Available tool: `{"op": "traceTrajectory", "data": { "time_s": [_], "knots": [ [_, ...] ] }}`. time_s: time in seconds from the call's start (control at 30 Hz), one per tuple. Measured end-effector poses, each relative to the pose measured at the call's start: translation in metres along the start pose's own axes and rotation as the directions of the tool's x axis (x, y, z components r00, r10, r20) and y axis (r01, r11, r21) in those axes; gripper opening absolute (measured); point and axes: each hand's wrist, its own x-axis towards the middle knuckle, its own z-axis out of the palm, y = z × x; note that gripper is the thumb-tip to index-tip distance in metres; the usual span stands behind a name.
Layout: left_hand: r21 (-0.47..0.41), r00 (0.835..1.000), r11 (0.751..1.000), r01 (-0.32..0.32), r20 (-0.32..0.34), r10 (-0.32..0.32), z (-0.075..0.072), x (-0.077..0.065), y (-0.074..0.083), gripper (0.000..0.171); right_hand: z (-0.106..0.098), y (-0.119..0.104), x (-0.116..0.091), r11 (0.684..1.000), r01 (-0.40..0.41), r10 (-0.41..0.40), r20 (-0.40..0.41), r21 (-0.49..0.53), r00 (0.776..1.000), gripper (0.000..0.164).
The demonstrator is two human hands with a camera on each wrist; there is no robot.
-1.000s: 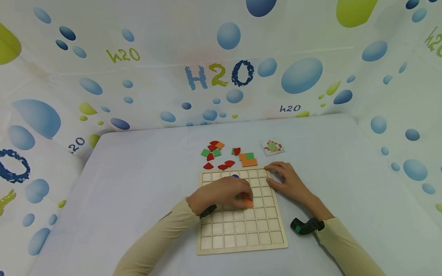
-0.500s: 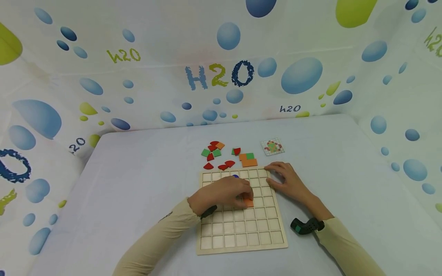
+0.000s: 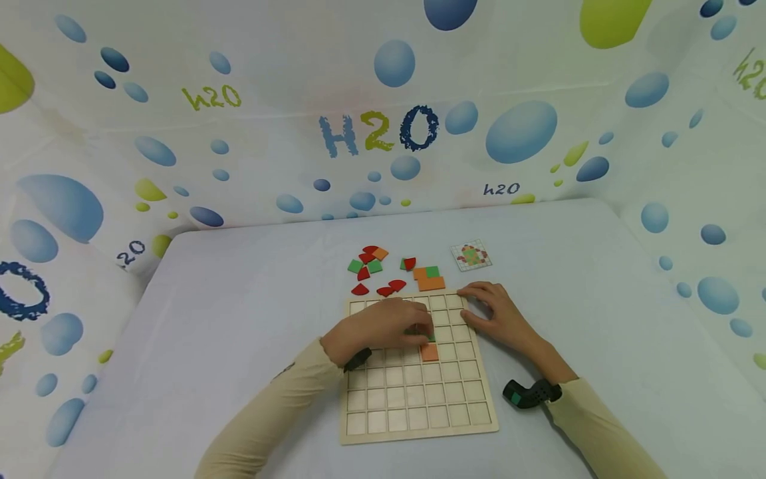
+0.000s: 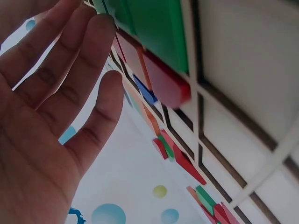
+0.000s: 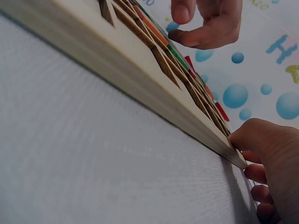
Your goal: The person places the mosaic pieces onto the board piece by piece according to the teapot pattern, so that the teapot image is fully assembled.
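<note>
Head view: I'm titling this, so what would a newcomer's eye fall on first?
Probably the big H2O lettering, high in the middle of the backdrop. Next, the left hand over the board and the right hand at its far right corner. Then the red, green and orange pieces beyond the board's far edge.

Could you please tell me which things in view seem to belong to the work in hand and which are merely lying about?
Apparently in use:
wooden grid board, touched by the right hand
orange square, lying in the grid
loose coloured pieces beyond the board
small patterned card, probably

Apparently just around:
printed backdrop
black wrist device, worn rather than lying about
</note>
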Motion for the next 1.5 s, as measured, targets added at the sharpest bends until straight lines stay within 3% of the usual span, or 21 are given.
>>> {"op": "traceTrajectory", "data": {
  "time_s": [0.17, 0.53, 0.73, 1.17, 1.5],
  "knots": [
    [-0.039, 0.999, 0.999, 0.005, -0.043, -0.006, -0.003, 0.000, -0.008, 0.011, 0.000, 0.001, 0.001, 1.000, 0.011, -0.011, -0.003, -0.002, 1.000, 0.039],
    [-0.016, 0.994, 0.998, 0.057, -0.097, -0.059, -0.007, 0.005, -0.026, 0.012, 0.000, 0.001, 0.000, 1.000, -0.001, 0.001, -0.004, -0.002, 1.000, 0.038],
    [0.040, 0.992, 0.997, 0.065, -0.113, -0.060, -0.009, 0.011, -0.033, 0.014, -0.001, -0.001, 0.000, 1.000, -0.013, 0.013, -0.002, -0.001, 1.000, 0.038],
    [-0.025, 0.977, 0.977, 0.213, -0.025, -0.213, -0.020, 0.023, -0.038, 0.018, -0.001, 0.001, 0.001, 1.000, 0.011, -0.011, -0.007, -0.006, 1.000, 0.039],
    [0.027, 0.983, 0.982, 0.185, -0.013, -0.185, -0.021, 0.033, -0.046, 0.017, 0.000, -0.001, 0.001, 1.000, 0.008, -0.008, -0.005, -0.004, 1.000, 0.038]
  ]
}}
